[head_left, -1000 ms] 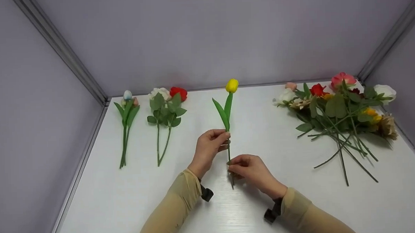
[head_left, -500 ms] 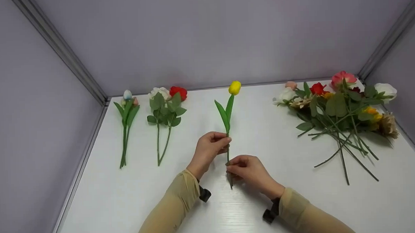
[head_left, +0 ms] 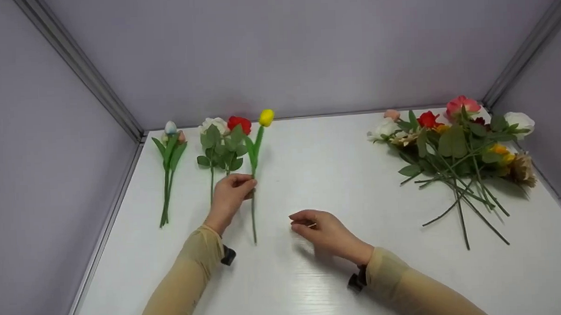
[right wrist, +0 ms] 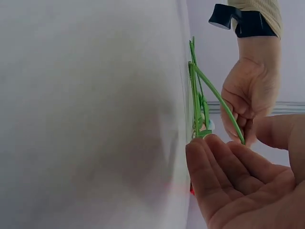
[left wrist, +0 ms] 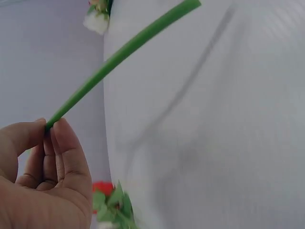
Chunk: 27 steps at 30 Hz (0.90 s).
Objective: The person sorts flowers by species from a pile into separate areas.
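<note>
My left hand (head_left: 231, 196) pinches the green stem of a yellow tulip (head_left: 266, 118) between thumb and fingertips, just below its leaves. In the left wrist view the lower stem (left wrist: 124, 59) slants up from the fingertips, its shadow falling on the white table. The tulip stands just right of a red rose (head_left: 240, 125) and a white rose (head_left: 214, 126), whose stems the left hand partly covers. My right hand (head_left: 327, 230) hovers over the middle of the table, holding nothing, its fingers relaxed and thumb apart from them in the right wrist view.
Two or more tulips (head_left: 169, 154) lie together at the far left of the white table (head_left: 337, 174). A loose heap of mixed flowers (head_left: 455, 144) covers the right side, stems pointing toward the front. Grey panels (head_left: 276, 50) enclose the back and sides.
The right hand has let go of the tulip's stem and shifted slightly left. The left hand has carried the tulip left, from mid-table to beside the roses.
</note>
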Each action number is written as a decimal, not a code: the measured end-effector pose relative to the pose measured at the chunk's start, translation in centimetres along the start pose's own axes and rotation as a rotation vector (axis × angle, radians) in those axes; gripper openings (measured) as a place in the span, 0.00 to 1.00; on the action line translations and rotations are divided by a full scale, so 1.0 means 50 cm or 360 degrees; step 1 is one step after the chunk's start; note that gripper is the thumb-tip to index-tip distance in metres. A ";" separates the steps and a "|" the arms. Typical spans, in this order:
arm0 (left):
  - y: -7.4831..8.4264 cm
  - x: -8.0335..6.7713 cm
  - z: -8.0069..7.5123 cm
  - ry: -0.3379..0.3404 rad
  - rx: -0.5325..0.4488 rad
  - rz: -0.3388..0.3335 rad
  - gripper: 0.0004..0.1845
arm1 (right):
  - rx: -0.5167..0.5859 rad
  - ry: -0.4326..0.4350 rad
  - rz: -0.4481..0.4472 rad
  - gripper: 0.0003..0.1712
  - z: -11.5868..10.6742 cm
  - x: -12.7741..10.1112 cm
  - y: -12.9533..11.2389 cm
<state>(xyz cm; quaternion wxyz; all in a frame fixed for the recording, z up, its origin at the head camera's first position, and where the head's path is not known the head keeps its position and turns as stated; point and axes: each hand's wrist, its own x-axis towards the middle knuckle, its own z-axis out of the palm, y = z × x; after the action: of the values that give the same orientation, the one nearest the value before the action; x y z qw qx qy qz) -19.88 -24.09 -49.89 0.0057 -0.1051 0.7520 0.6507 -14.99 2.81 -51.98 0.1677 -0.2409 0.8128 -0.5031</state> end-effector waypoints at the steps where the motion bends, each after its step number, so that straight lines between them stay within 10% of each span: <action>1: -0.003 0.005 -0.033 0.0051 0.0039 -0.0011 0.16 | -0.0055 -0.0014 -0.0025 0.25 0.000 0.001 -0.006; 7: -0.017 0.024 -0.231 0.0434 0.0210 -0.0101 0.19 | -0.0226 -0.0060 -0.0148 0.25 0.010 0.011 -0.034; 12: -0.040 0.025 -0.337 0.0697 0.0300 -0.0221 0.21 | -0.0263 -0.0061 -0.0182 0.22 0.019 0.018 -0.044; 27: -0.079 0.068 -0.392 0.0799 0.0570 -0.0270 0.19 | -0.0948 -0.0200 -0.0593 0.35 0.027 0.017 -0.059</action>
<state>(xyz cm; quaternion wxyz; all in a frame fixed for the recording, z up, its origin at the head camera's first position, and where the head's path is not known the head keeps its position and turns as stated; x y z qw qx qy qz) -20.04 -44.34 -51.24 -0.1073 -0.3221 0.8211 0.4588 -14.35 0.20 -49.96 0.0452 -0.4539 0.8540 -0.2501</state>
